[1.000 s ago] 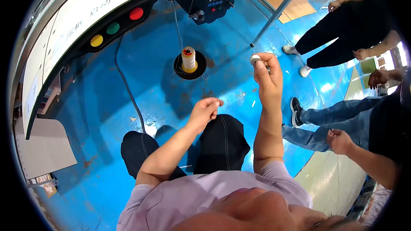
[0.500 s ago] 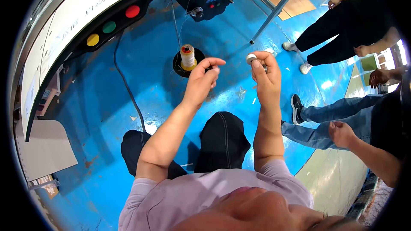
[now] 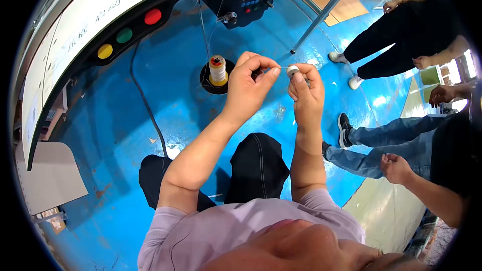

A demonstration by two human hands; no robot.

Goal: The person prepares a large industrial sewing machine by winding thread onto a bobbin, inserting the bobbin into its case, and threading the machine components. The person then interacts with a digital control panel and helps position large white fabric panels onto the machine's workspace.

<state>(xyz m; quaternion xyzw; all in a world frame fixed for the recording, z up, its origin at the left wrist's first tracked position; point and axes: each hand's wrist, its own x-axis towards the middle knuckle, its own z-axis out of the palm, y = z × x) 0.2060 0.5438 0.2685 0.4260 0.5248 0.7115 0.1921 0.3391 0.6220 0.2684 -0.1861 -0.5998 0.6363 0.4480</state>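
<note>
A small bobbin (image 3: 292,71) wound with white thread sits pinched between the thumb and forefinger of my right hand (image 3: 308,93). A short length of thread (image 3: 284,67) runs from it to the fingertips of my left hand (image 3: 249,83), which are closed in a pinch on its end. Both hands are raised over the floor, fingertips a small gap apart. Left of my left hand, a large cone of white thread (image 3: 218,73) with a yellow base stands on a round black base (image 3: 205,76).
Ahead is a black winding machine (image 3: 248,2) with a white disc and buttons. Red, green and yellow buttons (image 3: 124,35) line the table edge (image 3: 90,15). A black cable (image 3: 144,95) crosses the blue floor. People (image 3: 396,30) stand at the right, one in jeans (image 3: 391,140).
My left hand has moved right and up to the bobbin, and its fingers have closed on the thread. My right hand has shifted slightly left, still holding the bobbin.
</note>
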